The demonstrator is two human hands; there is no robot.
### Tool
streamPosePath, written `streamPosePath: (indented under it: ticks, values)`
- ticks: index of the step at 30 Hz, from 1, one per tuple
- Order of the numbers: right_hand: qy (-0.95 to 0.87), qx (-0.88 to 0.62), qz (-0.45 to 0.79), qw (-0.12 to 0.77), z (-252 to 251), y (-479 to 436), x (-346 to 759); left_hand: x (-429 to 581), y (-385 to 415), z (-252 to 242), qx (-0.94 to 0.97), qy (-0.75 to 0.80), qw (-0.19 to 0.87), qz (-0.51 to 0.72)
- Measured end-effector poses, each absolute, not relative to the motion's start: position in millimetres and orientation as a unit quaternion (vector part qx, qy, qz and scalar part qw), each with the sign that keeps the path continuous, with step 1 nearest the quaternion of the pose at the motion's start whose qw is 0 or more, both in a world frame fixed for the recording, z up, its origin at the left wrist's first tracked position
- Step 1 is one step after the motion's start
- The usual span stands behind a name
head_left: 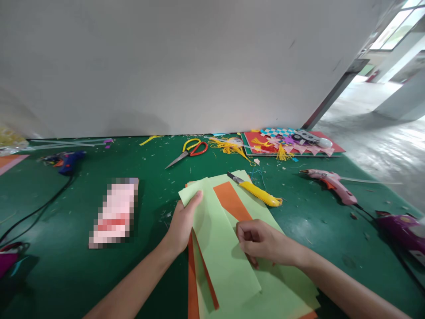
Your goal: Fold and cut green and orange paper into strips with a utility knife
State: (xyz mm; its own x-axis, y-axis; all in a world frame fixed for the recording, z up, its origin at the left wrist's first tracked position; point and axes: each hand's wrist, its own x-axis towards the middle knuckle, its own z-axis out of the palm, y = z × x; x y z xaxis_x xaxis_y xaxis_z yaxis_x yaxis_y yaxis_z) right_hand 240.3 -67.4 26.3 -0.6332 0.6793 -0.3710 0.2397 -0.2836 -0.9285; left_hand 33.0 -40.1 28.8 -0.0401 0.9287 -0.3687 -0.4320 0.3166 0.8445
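My left hand grips the upper left edge of a light green paper strip, thumb on top and fingers hidden underneath. The strip lies slantwise over a stack of light green and orange paper sheets. My right hand is curled, its fingers bent in at the strip's right edge; whether they pinch anything is hidden. Just above it, an orange piece of paper shows beside the strip. A yellow utility knife, blade out, rests across the stack's upper right edge.
Scissors with red and yellow handles lie behind the stack. Right of them are yellow tassels and a red board with paper trimmings. A pink glue gun lies at right, a blue one at left. A pixelated item lies left.
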Motion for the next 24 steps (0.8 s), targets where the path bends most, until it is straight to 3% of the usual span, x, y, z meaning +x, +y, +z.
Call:
streamPosePath:
  ticks: [20, 22, 24]
  values:
    - [-0.585, -0.396, 0.697, 0.121, 35.6, -60.9, 257.7, 10.2, -13.9, 43.0, 0.17, 0.523, 0.551, 0.627]
    - [-0.576, -0.397, 0.702, 0.138, 36.7, -59.7, 256.8, 7.3, -14.4, 41.1, 0.193, 0.507, 0.509, 0.669]
    - [-0.562, -0.38, 0.712, 0.182, 36.1, -59.5, 254.0, 8.8, -21.2, 39.1, 0.275, 0.486, 0.401, 0.726]
